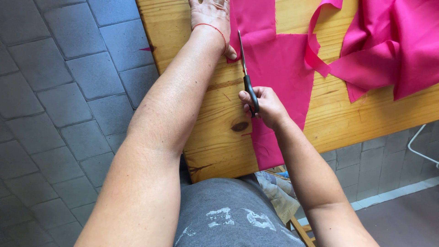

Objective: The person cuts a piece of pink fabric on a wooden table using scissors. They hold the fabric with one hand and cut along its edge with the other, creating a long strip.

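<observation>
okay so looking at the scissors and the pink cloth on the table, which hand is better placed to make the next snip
Right, most likely. The right hand already grips the black-handled scissors, blades lying along the edge of the pink fabric. The left hand lies flat on the cloth farther up the wooden table, holding it down.

A wooden table [347,114] of pale knotted pine lies under the grip and runs off to its right, with a dark knot [239,126] just below and to the left of the grip. Grey paving stones [68,105] cover the ground well to the left. Below the grip, a grey shirt [228,215] with worn white print fills the bottom edge, and a white tube [418,148] curves far off to the lower right.
</observation>
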